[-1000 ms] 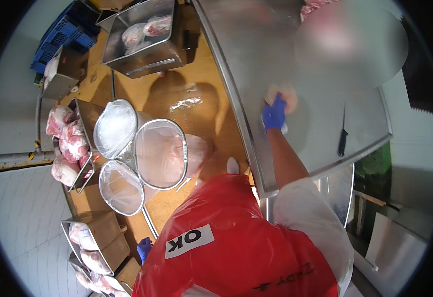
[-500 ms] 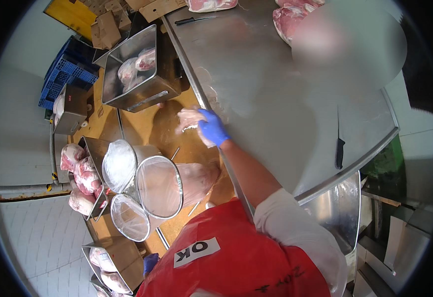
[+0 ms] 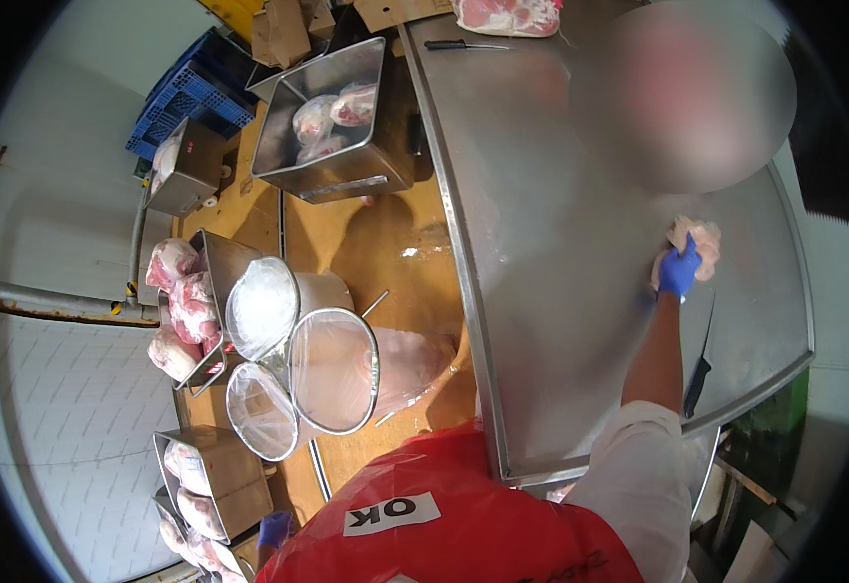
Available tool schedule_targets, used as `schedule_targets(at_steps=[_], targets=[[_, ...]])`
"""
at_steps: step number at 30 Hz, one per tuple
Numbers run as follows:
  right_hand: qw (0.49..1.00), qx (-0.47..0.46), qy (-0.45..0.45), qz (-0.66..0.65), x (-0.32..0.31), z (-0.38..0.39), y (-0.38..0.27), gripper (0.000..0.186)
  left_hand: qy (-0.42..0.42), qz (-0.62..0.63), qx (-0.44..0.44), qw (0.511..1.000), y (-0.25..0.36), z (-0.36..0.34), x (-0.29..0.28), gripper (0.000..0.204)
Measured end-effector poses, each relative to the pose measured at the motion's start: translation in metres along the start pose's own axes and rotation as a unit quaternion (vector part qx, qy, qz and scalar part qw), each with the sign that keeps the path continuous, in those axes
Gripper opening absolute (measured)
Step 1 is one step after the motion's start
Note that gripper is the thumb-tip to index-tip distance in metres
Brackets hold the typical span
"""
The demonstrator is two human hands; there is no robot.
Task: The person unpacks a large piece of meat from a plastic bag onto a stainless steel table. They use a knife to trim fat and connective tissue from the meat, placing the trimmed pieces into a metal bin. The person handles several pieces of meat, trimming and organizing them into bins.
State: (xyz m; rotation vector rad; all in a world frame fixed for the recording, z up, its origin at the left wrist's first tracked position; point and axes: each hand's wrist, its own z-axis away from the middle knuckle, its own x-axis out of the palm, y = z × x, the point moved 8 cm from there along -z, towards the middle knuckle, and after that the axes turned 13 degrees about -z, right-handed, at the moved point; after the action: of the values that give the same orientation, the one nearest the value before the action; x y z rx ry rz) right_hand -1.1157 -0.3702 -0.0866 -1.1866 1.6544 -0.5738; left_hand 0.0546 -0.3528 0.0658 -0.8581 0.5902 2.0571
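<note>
My right hand (image 3: pixel 679 267), in a blue glove, is closed on a pale, crumpled piece of meat trimming or fat (image 3: pixel 698 233), pressed on the steel table (image 3: pixel 546 321) at the right. A black-handled knife (image 3: pixel 698 374) lies on the table beside my right forearm. My left hand (image 3: pixel 275 528), also gloved blue, hangs at the lower left by my red apron; its fingers are too small and partly hidden to read.
Hoops with clear bags (image 3: pixel 331 316) stand at centre left. Steel bins of meat (image 3: pixel 386 117) line the orange floor (image 3: pixel 395 267). Another knife (image 3: pixel 444 45) and meat (image 3: pixel 502 14) lie on the far table. Blue crates (image 3: pixel 191 97) and cardboard (image 3: pixel 279 34) are stacked behind.
My right hand swung left to the table's edge with the pale piece and is now back on the table, farther right than a second earlier. The camera view has shifted.
</note>
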Motion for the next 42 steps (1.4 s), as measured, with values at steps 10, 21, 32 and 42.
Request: schedule_targets(at_steps=[10, 21, 32, 42], targets=[[0.927, -0.104, -0.338, -0.125, 0.28, 0.141, -0.214, 0.047, 0.031, -0.028, -0.021, 0.999, -0.048, -0.002, 0.041, 0.03], [0.887, -0.106, -0.359, -0.269, 0.201, 0.286, -0.259, 0.049, 0.031, -0.251, 0.166, 0.953, -0.09, -0.07, 0.072, 0.033], [0.825, 0.117, -0.455, -0.313, 0.03, 0.4, -0.364, 0.037, 0.011, -0.059, 0.147, 0.987, -0.016, -0.157, 0.083, 0.043], [0.652, 0.311, -0.519, -0.457, -0.007, 0.526, -0.509, 0.032, 0.032, 0.01, 0.32, 0.947, 0.022, -0.193, 0.061, 0.041]])
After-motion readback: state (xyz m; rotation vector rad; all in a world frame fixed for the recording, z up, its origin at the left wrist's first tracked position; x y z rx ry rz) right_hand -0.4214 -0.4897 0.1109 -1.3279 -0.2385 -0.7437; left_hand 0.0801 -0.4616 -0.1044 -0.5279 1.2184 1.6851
